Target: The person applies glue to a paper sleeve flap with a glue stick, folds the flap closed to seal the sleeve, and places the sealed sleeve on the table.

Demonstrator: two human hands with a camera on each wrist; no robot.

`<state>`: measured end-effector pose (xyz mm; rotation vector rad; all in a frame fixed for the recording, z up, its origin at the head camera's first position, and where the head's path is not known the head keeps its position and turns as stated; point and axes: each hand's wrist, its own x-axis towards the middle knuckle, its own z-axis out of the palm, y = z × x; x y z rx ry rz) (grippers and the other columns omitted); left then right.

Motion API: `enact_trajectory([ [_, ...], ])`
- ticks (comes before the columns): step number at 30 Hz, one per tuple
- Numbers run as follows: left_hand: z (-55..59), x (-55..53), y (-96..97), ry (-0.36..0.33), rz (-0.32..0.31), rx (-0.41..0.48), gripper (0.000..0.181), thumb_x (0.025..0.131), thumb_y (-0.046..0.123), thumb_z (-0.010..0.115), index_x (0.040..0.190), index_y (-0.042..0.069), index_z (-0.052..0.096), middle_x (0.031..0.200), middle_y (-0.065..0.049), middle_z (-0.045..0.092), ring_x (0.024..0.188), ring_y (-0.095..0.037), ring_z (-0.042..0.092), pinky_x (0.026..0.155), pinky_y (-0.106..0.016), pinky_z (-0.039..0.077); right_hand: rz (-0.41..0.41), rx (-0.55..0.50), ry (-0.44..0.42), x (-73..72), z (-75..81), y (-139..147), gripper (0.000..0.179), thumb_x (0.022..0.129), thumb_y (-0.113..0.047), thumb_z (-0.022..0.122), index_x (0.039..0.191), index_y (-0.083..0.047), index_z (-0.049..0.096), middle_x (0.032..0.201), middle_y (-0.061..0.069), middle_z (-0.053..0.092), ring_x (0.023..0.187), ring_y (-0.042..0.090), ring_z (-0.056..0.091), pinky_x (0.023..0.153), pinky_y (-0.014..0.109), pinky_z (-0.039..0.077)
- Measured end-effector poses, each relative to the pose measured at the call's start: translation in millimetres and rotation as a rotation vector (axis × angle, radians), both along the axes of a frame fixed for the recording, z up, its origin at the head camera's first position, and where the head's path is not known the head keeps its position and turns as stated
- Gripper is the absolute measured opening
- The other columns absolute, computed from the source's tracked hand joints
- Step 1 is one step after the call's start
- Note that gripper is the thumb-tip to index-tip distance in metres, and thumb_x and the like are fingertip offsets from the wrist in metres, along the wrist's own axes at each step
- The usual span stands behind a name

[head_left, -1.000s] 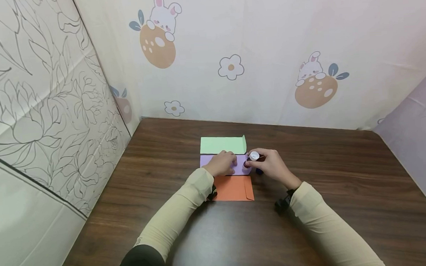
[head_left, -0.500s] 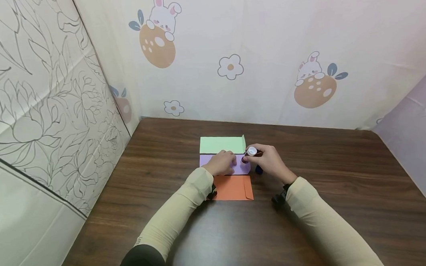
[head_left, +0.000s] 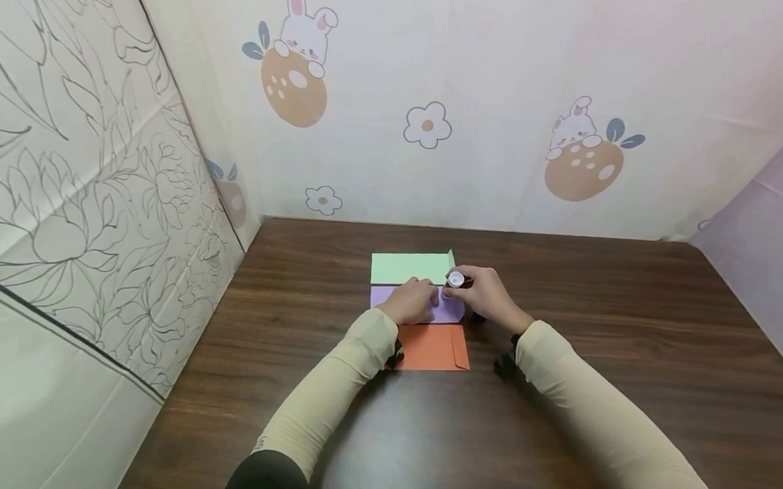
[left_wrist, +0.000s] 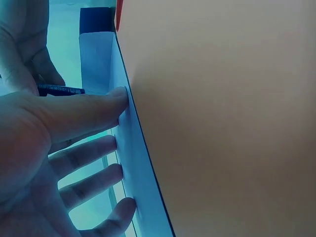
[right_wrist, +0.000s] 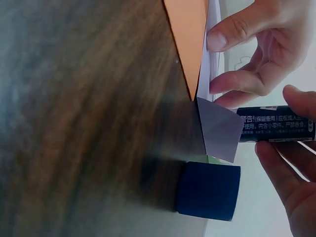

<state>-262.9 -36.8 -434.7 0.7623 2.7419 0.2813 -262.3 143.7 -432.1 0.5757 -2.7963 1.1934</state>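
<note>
In the head view my left hand (head_left: pixel 409 301) rests its fingertips on a purple envelope (head_left: pixel 448 314). The left wrist view shows that hand's thumb and fingers extended, their tips touching the paper. My right hand (head_left: pixel 492 297) grips a dark glue stick (right_wrist: pixel 276 123) with a white end between thumb and fingers. Its lower end meets the envelope's unfolded flap (right_wrist: pixel 217 129) in the right wrist view. On the table just off the flap stands a dark blue cap (right_wrist: pixel 210 191).
A green envelope (head_left: pixel 409 267) lies beyond the purple one, its flap raised at the right. On the near side lies an orange envelope (head_left: pixel 433 348), partly under the left wrist. All are on a dark wooden table (head_left: pixel 620 299) backed by a patterned wall covering (head_left: pixel 488 62).
My right hand has moved the glue stick a little left and away from me, along the right end of the purple envelope. The left hand has stayed in place.
</note>
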Motion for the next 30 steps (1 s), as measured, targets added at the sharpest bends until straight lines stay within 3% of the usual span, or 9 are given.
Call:
enact_trajectory([
  [5,1.3,0.6,0.3,0.008,-0.002,-0.008,0.022,0.090,0.026,0.070,0.110,0.017,0.067,0.122,0.000,0.060,0.115,-0.020,0.052,0.090,-0.035,0.050,0.017,0.021,-0.007,6.6,2.0,2,0.026,0.081,-0.017,0.080,0.101,-0.003,0.071,0.093,0.013,0.073,0.081,0.021,0.068,0.067,0.029,0.055],
  [14,3.6,1.7,-1.5,0.005,-0.002,0.012,0.022,0.089,0.024,0.070,0.109,0.015,0.067,0.121,-0.001,0.061,0.113,-0.020,0.052,0.090,-0.035,0.050,0.041,0.026,-0.071,18.5,5.5,7,0.030,0.080,-0.019,0.080,0.103,-0.002,0.072,0.097,0.012,0.073,0.084,0.020,0.067,0.074,0.036,0.056],
  [21,2.9,-0.4,-1.8,0.020,-0.008,0.009,0.021,0.089,0.024,0.071,0.108,0.015,0.067,0.119,-0.001,0.061,0.113,-0.020,0.052,0.090,-0.035,0.050,0.062,0.036,-0.055,24.6,6.4,9,0.032,0.080,-0.018,0.080,0.106,-0.001,0.072,0.099,0.013,0.073,0.083,0.019,0.066,0.074,0.034,0.056],
  [30,1.0,-0.9,-0.4,0.019,-0.018,0.006,0.021,0.088,0.023,0.071,0.107,0.015,0.068,0.119,-0.001,0.061,0.112,-0.020,0.053,0.090,-0.035,0.050,0.001,-0.042,-0.061,31.9,16.4,13,0.031,0.079,-0.017,0.081,0.104,-0.002,0.071,0.094,0.013,0.073,0.080,0.019,0.066,0.068,0.021,0.053],
])
